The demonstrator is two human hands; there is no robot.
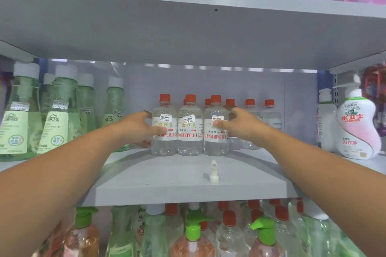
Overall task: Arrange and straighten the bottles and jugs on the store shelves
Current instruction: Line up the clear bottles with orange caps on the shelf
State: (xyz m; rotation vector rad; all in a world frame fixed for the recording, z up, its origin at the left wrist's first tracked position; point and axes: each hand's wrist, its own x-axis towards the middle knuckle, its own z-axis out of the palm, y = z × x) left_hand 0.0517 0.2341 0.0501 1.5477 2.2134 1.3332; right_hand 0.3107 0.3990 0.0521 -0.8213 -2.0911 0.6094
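The left hand (139, 126) curls round the outer side of the leftmost front clear bottle (163, 126), thumb across its label and fingers wrapped behind, while the right hand (240, 124) holds the rightmost front clear bottle (216, 126) the same way, thumb on the label and fingers reaching round its far side. Between them stands the middle clear bottle (190, 126), touching both, so the two hands bracket a row of three orange-capped bottles at the centre of the middle shelf (179, 185).

From where I stand, this looks like the squaring-up step: the front trio is being gathered and set in line. The next move likely calls for an even squeeze and a straight pull toward six o'clock, labels kept facing out, without toppling the bottles behind.

More orange-capped bottles (249, 123) stand behind, toward one o'clock. All of them hold clear liquid, filled well up. A small white nozzle piece (213, 171) lies loose on the shelf at six o'clock of the row. Green bottles (58, 114) stand at nine o'clock, a pink-and-white jug (358, 125) at three o'clock.
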